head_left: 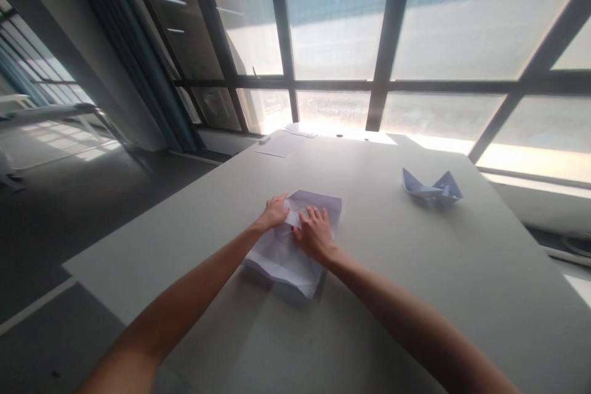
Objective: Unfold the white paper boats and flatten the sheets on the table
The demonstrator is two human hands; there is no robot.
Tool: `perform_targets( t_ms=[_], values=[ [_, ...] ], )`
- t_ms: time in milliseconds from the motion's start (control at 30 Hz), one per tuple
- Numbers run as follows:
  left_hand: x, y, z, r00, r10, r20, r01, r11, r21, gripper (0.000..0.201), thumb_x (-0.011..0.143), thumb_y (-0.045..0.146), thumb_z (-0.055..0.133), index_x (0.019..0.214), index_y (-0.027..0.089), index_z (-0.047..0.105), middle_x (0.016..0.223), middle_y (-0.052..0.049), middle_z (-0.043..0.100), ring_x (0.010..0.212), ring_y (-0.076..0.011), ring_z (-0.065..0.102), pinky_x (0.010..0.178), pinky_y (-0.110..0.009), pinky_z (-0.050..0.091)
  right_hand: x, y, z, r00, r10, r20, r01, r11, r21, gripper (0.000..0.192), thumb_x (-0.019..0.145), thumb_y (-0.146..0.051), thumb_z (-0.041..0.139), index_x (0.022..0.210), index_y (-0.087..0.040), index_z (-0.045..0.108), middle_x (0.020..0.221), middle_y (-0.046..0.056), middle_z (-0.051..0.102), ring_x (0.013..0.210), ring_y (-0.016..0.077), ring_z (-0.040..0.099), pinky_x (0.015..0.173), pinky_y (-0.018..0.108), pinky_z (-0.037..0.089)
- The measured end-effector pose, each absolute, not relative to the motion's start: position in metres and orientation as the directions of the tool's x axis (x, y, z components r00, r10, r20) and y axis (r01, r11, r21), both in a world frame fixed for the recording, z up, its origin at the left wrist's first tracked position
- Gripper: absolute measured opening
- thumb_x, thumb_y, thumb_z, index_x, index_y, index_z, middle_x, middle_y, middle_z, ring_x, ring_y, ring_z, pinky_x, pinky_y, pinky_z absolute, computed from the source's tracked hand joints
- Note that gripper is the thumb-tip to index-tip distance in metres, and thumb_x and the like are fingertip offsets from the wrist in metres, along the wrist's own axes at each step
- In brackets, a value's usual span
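Note:
A creased sheet of white paper (pixel 282 252) lies on the table in front of me, partly folded. Its near edge and corners lift a little off the surface. At its upper left edge, my left hand (pixel 276 212) is closed on the paper, thumb and fingers at the margin. My right hand (pixel 316 235) rests palm down on the paper's right half, fingers spread and pointing away from me. Both hands cover part of the folds, so the crease beneath them is hidden.
A folded paper boat (pixel 431 189) stands on the white table (pixel 369 197) at the right. Flat paper sheets (pixel 277 146) lie at the far left end. Tall windows (pixel 332 24) rise behind the table, with a dark curtain (pixel 138 68) on the left.

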State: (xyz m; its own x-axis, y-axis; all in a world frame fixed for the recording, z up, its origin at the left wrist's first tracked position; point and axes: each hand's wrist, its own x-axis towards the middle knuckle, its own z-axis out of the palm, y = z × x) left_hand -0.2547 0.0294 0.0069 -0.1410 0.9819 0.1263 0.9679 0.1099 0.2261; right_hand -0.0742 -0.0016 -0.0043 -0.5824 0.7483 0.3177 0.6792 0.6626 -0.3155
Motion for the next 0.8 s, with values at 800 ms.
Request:
perform_targets(
  t_ms=[800],
  values=[
    [-0.241, 0.02, -0.017, 0.194, 0.981, 0.031, 0.977, -0.196, 0.086, 0.051, 0.099, 0.038, 0.025, 0.149, 0.03, 0.025, 0.157, -0.002, 0.018, 0.144, -0.0266, 0.013, 0.112, -0.054, 0.012, -0.048, -0.073, -0.01, -0.776, 0.589, 0.226, 0.494, 0.79, -0.364, 0.072, 0.091, -0.053, 0.039, 0.148, -0.009, 0.028, 0.155, 0.02, 0.014, 0.144, 0.0341, 0.004, 0.113, 0.054, 0.004]
  ],
)
